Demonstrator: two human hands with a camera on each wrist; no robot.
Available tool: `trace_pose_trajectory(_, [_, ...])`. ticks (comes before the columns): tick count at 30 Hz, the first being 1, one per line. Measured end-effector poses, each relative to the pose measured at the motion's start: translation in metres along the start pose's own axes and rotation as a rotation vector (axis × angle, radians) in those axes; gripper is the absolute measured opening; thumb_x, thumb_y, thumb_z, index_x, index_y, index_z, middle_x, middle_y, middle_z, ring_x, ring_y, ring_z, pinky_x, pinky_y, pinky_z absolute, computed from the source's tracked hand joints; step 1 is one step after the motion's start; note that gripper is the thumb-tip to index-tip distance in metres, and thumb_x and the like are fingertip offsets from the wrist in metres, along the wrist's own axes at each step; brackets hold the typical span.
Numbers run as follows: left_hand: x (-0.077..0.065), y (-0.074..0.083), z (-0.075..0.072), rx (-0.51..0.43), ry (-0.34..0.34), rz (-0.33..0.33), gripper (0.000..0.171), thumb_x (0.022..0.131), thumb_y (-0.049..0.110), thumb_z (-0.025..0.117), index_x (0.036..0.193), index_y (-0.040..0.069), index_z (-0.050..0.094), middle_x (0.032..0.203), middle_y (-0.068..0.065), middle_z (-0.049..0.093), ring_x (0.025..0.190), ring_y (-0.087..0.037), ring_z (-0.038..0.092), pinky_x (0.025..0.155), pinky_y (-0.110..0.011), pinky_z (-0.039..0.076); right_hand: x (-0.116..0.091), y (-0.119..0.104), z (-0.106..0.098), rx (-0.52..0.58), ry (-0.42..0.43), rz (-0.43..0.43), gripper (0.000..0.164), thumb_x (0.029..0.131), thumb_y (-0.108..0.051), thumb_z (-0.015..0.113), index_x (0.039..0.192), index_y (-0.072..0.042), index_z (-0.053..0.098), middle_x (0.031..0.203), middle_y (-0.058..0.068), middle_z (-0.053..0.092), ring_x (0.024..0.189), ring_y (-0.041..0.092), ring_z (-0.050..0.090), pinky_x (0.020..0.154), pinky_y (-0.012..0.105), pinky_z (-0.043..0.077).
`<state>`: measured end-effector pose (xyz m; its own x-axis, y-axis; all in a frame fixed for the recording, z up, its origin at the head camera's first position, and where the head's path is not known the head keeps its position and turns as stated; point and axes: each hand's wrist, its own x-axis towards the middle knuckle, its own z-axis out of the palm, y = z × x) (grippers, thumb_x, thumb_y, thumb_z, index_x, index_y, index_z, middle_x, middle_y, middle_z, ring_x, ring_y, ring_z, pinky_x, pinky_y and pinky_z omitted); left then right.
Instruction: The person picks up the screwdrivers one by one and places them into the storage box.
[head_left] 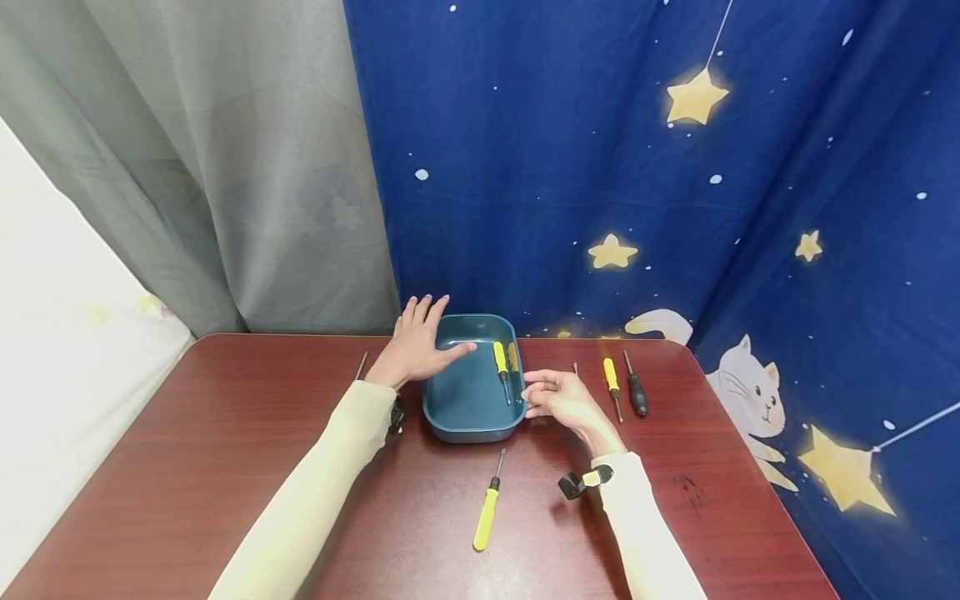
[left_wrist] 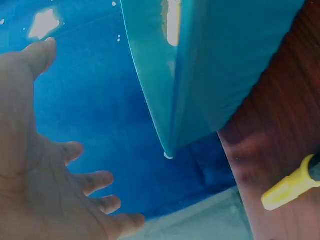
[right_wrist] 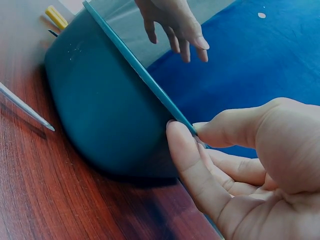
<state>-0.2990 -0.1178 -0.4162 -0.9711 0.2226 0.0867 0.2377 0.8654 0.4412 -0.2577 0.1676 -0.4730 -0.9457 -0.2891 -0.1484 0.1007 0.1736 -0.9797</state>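
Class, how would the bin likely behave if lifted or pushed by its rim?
The bin is probably stiff: its wall looks straight where the right hand pinches the rim. Its broad floor suggests it would resist tipping on the table. The screwdriver lying inside may slide or roll if the bin tilts.

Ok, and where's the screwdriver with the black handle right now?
In the head view, the black-handled screwdriver lies on the right side of the table, right of the right hand and the blue tray, beside a yellow-handled screwdriver.
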Motion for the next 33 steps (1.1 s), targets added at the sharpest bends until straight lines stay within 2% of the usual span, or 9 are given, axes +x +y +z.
trace_pose_trajectory(12, [-0.014,-0.023,0.001,-0.075,0.082,-0.084,0.104,0.09,0.073,0.057,0.166,0.018,0.013,0.171,-0.022,0.01,0.159,-0.045,0.001,0.126,-0.065,0.012,0.0,0.0,-0.001,-0.005,0.011,0.012,0.042,0.096,0.002,0.059,0.136,0.013,0.054,0.113,0.036,0.067,0.073,0.015,0.071,0.074,0.032,0.064])
trace_pose_trajectory(17, [-0.021,-0.035,0.002,-0.092,0.11,-0.118,0.104,0.091,0.072,0.057,0.166,0.015,0.012,0.17,-0.025,0.011,0.158,-0.047,0.003,0.125,-0.067,0.015,-0.001,-0.001,-0.002,-0.004,0.008,0.013,0.042,0.096,0.002,0.059,0.137,0.012,0.053,0.115,0.037,0.065,0.074,0.015,0.071,0.074,0.031,0.064])
trace_pose_trajectory(23, [-0.028,-0.053,0.006,-0.111,0.127,-0.143,0.104,0.093,0.069,0.058,0.165,0.011,0.01,0.168,-0.027,0.012,0.157,-0.048,0.004,0.123,-0.067,0.02,-0.001,-0.002,-0.002,-0.014,0.002,-0.006,0.043,0.096,0.003,0.06,0.137,0.013,0.053,0.114,0.037,0.066,0.073,0.015,0.071,0.073,0.032,0.064])
trace_pose_trajectory(33, [-0.041,-0.075,0.006,-0.119,0.128,-0.179,0.1,0.096,0.06,0.058,0.164,0.006,0.011,0.166,-0.03,0.015,0.154,-0.05,0.012,0.121,-0.067,0.025,-0.001,-0.002,-0.001,-0.018,0.007,-0.002,0.043,0.096,0.003,0.061,0.137,0.013,0.054,0.112,0.035,0.067,0.072,0.015,0.071,0.074,0.033,0.064])
